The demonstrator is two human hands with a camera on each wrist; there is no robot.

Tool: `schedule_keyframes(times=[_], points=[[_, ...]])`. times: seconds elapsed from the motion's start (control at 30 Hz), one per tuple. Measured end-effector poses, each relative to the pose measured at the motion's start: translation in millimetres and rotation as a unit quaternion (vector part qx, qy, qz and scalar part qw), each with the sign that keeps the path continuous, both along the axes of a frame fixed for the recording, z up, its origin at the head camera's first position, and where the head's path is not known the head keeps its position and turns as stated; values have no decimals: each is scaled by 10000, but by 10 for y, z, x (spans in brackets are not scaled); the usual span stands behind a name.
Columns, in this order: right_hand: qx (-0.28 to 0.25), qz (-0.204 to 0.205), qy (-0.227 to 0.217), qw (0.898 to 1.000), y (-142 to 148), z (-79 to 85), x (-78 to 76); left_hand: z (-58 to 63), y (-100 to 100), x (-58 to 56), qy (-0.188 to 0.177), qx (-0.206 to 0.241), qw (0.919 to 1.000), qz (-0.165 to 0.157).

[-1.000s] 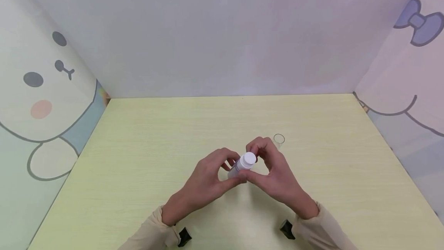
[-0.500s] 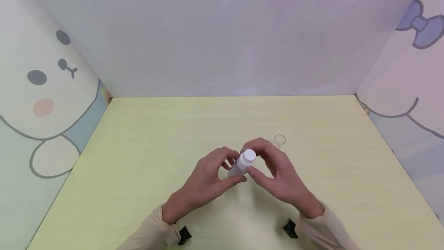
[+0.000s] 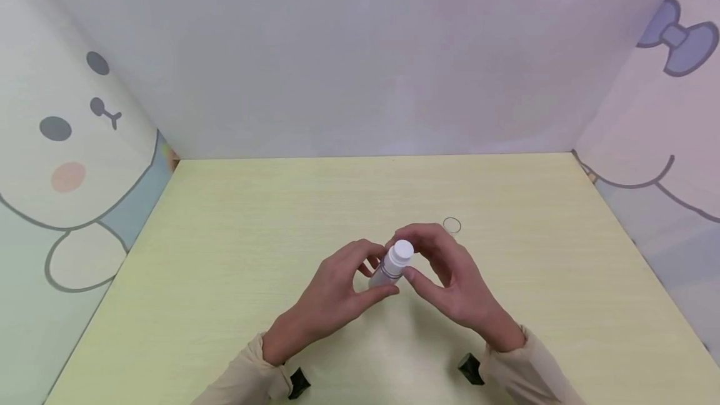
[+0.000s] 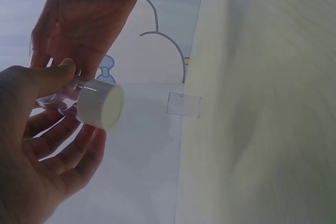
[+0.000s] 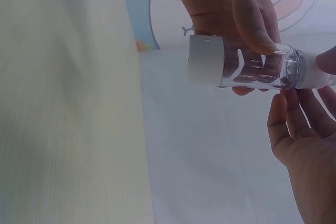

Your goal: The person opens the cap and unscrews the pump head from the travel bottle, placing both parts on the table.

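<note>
A small bottle (image 3: 385, 274) with a clear body and white ends tilts over the table in both hands. My left hand (image 3: 334, 283) grips it round the body. In the right wrist view the left thumb (image 5: 257, 38) lies along the clear wall, near the wide white base (image 5: 206, 60). At the narrower white top (image 3: 400, 254), my right hand (image 3: 450, 274) pinches with its thumb on the near side and fingers on the far side. The clear body (image 5: 257, 69) shows no visible contents. Part of the right hand's grip is hidden behind the bottle.
A clear, round-rimmed cup (image 3: 452, 225) stands on the pale wooden table (image 3: 253, 224) just beyond the right hand. A white wall (image 3: 360, 67) rises at the back, with cartoon-printed side panels (image 3: 62, 224) left and right. Dark wrist cameras (image 3: 471, 369) hang under the cuffs.
My right fingers have turned round the white top: the forefinger went to the far left side, the thumb back to the right. The left hand keeps its grip, nearly unmoved.
</note>
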State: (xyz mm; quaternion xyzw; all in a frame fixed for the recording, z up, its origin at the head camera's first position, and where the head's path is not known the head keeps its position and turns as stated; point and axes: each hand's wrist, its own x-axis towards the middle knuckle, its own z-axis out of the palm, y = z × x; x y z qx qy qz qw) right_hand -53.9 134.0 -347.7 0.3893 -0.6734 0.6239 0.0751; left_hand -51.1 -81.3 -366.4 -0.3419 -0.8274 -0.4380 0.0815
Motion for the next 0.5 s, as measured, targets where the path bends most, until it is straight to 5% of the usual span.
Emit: schedule_keyframes(times=[0.5], points=[[-479, 276, 442, 9975, 33, -62, -17, -5, 22, 7, -50, 6, 10000, -69]])
